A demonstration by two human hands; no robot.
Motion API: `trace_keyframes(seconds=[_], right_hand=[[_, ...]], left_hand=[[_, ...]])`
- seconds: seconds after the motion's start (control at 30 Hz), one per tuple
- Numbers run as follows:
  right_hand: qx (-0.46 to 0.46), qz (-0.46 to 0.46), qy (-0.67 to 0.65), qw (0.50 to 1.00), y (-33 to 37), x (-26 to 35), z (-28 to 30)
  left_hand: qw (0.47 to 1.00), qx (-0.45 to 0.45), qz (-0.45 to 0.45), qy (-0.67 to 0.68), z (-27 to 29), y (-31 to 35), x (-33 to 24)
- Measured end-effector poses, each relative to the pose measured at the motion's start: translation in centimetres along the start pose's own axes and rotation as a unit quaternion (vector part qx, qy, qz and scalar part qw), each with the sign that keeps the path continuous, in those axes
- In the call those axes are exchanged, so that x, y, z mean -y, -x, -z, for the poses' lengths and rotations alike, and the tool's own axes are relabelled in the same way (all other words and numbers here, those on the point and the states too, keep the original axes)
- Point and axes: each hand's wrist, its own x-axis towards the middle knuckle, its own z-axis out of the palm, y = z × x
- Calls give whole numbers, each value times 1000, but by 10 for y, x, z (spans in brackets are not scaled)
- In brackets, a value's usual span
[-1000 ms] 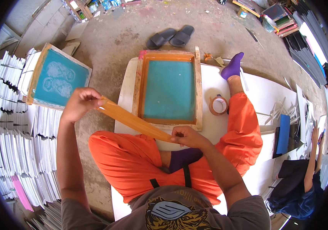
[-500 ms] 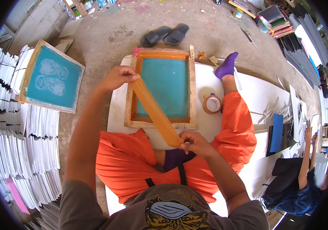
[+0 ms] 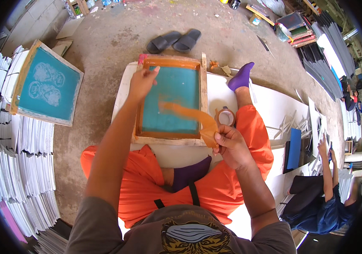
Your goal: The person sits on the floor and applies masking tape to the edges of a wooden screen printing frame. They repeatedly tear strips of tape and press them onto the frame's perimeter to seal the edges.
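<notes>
A wooden screen frame (image 3: 203, 84) with teal mesh (image 3: 172, 89) and brown tape around its inner edges lies flat in front of me. My left hand (image 3: 143, 84) is over its upper left side, fingers partly extended and holding nothing. A strip of brown packing tape (image 3: 204, 118) is pinched at one end by my right hand (image 3: 231, 146), near the frame's lower right corner. Its other end hangs loose over the mesh, blurred by motion. Beside the frame on the right stands a roll of brown tape (image 3: 217, 117).
White board (image 3: 269, 101) lies beneath the frame and my legs. To the left, another printed screen (image 3: 49, 84) leans on stacked white sheets (image 3: 24, 165). Black sandals (image 3: 174, 41) sit on the floor ahead. At right, another person (image 3: 324, 199) works near scattered sheets and a blue panel (image 3: 293, 148).
My left hand has let go of its end of the tape strip and moved up and away. My right hand has moved right with the strip, whose free end now swings loose.
</notes>
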Motion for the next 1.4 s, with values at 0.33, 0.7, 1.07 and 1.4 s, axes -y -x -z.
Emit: trace_keyframes(seconds=[0.33,0.7,1.07,1.4], right_hand=[[-11,10,31,999,-29,14,-33],[-76,-4,113,991,-29,20,-41],[-57,-29,45,997,-34,18,-35],[-37,-46,47,997,-37,8,-36]], left_hand=[[883,160,130,423,-79,229,-19],[890,91,143,423,-77,228,-30],[862,26,181,472,-63,226,9],[877,67,131,457,-81,235,-21]])
